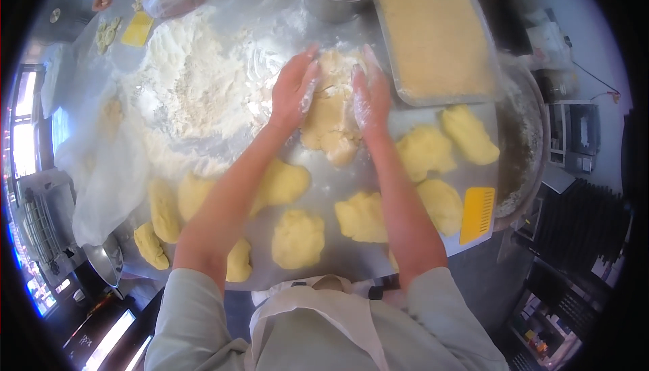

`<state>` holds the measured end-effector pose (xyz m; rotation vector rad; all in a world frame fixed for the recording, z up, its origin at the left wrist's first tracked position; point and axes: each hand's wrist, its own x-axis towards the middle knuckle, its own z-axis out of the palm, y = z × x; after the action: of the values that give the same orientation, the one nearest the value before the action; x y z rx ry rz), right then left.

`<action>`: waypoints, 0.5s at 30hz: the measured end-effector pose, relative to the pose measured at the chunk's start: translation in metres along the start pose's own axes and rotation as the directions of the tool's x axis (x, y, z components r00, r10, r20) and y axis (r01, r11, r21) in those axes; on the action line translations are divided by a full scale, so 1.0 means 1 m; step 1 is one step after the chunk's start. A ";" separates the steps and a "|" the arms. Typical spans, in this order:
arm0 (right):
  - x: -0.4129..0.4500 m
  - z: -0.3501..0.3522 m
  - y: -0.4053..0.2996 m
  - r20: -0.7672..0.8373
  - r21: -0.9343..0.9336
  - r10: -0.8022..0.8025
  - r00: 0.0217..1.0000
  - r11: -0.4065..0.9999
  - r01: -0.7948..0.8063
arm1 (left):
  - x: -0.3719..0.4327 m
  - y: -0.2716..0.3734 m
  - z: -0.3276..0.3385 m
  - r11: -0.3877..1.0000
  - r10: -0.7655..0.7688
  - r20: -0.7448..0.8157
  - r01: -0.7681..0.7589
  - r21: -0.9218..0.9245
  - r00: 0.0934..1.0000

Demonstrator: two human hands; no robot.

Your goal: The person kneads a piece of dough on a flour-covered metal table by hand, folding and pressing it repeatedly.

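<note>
A tan slab of dough (332,112) lies on the metal tabletop in front of me, loose and crumbly at its far end and lumpy at its near end. My left hand (295,84) cups its left side, and my right hand (372,92) cups its right side. Both hands are dusted with flour. To the left of my left hand spreads a wide patch of flour (187,77). Nearer to me, around my forearms, are several yellow dough pieces, among them a rounded dough lump (298,239) and a dough lump beside my right forearm (361,216).
A metal pot (334,1) with dark liquid stands beyond my hands, beside a large tray (436,31) with a tan filling. A yellow scraper (476,215) lies at the right edge; another yellow scraper (137,29) is far left. Plastic sheeting (104,168) covers the left edge. Another person's hand (103,1) is upper left.
</note>
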<state>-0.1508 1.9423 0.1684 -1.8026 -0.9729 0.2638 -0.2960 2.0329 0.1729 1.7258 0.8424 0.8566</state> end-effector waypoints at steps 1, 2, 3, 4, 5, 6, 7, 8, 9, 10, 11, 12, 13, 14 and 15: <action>0.005 0.001 0.000 0.009 -0.003 0.012 1.000 1.000 -0.012 | 0.006 0.007 0.001 0.993 -0.094 0.087 0.100 -0.069 0.992; 0.008 0.001 0.001 0.045 0.103 0.074 0.996 0.992 -0.079 | 0.011 0.015 0.003 0.971 -0.179 0.178 0.203 -0.129 0.968; 0.013 0.001 0.000 0.081 0.206 0.133 0.988 0.967 -0.147 | 0.016 0.023 0.006 0.968 -0.191 0.182 0.216 -0.128 0.965; 0.016 0.002 -0.006 0.094 0.208 0.144 0.985 0.965 -0.161 | 0.017 0.030 0.005 0.945 -0.239 0.213 0.277 -0.173 0.947; 0.017 0.002 -0.013 0.127 0.213 0.193 0.973 0.953 -0.217 | 0.017 0.030 0.006 0.916 -0.284 0.247 0.338 -0.215 0.927; 0.019 0.002 -0.016 0.157 0.214 0.236 0.959 0.940 -0.266 | 0.019 0.027 0.009 0.914 -0.293 0.245 0.346 -0.212 0.924; 0.021 0.005 -0.013 0.163 0.214 0.242 0.956 0.938 -0.274 | 0.019 0.024 0.011 0.974 -0.193 0.210 0.212 -0.074 0.959; 0.022 0.007 -0.008 0.158 0.199 0.195 0.968 0.954 -0.225 | 0.019 0.021 0.013 0.995 -0.084 0.192 0.072 0.069 0.978; 0.026 0.008 -0.009 0.143 0.183 0.140 0.980 0.969 -0.165 | 0.022 0.017 0.016 0.995 -0.080 0.195 0.067 0.068 0.978; 0.032 0.011 -0.009 0.136 0.182 0.139 0.981 0.970 -0.162 | 0.027 0.014 0.019 0.982 0.064 0.094 -0.080 0.171 0.993; 0.038 0.015 -0.010 0.103 0.198 0.076 0.992 0.976 -0.095 | 0.031 0.011 0.020 0.935 0.218 0.008 -0.212 0.285 0.976; 0.037 0.015 -0.010 0.076 0.209 0.018 0.997 0.977 -0.034 | 0.031 0.013 0.021 0.937 0.214 0.010 -0.208 0.281 0.977; 0.032 0.012 -0.011 0.077 0.205 0.022 0.997 0.978 -0.037 | 0.031 0.015 0.021 0.960 0.129 0.020 -0.130 0.249 0.991; 0.025 0.009 -0.012 0.103 0.153 0.105 0.989 0.981 -0.121 | 0.028 0.018 0.022 0.975 0.043 0.033 -0.049 0.218 0.999; 0.027 0.007 -0.017 0.110 0.110 0.173 0.979 0.977 -0.184 | 0.021 0.022 0.023 0.973 0.063 0.034 -0.069 0.218 0.997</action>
<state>-0.1456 1.9695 0.1863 -1.7818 -0.8457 0.5185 -0.2624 2.0341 0.1911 1.9632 0.8930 0.8061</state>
